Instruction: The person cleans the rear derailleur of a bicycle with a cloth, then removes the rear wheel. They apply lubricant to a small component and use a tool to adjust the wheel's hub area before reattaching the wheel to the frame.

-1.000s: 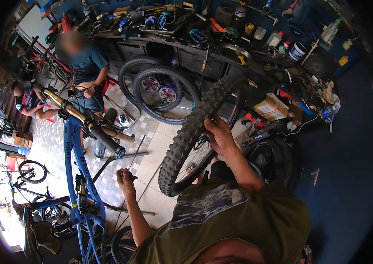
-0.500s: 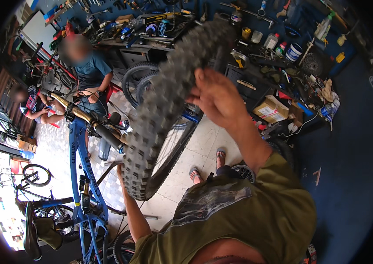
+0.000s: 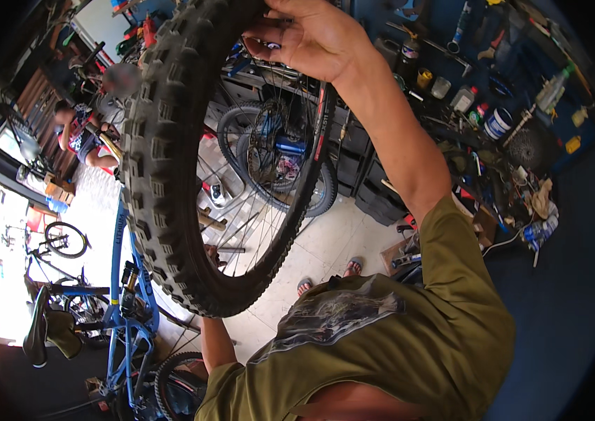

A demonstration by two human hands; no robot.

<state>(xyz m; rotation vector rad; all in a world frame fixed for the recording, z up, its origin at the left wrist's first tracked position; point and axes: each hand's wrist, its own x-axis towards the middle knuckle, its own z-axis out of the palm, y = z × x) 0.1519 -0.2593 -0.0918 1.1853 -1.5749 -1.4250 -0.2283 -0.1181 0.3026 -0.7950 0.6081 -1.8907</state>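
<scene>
A bicycle wheel (image 3: 163, 165) with a knobby black tyre is raised close in front of me, tilted, its spokes showing through the middle. At its upper rim my right hand (image 3: 311, 38) grips the tyre, the fingers curled to the inner side; the top of the hand is cut by the frame edge. My left forearm (image 3: 217, 344) reaches up behind the wheel's lower part. The tyre hides most of my left hand, so its fingers do not show clearly. Left of the wheel stands a blue bicycle frame (image 3: 116, 263), partly covered by the tyre.
More bicycle wheels (image 3: 322, 186) stand beyond, seen through the spokes. A workbench cluttered with tools and bottles runs along the back right, with a white tub (image 3: 498, 123) on it. A seated person (image 3: 80, 130) is at the far left. A saddle (image 3: 36, 330) juts out at lower left.
The wheel has come closer, moved left and turned so that its spokes show more. My right hand has risen with it toward the top edge. The view has shifted too.
</scene>
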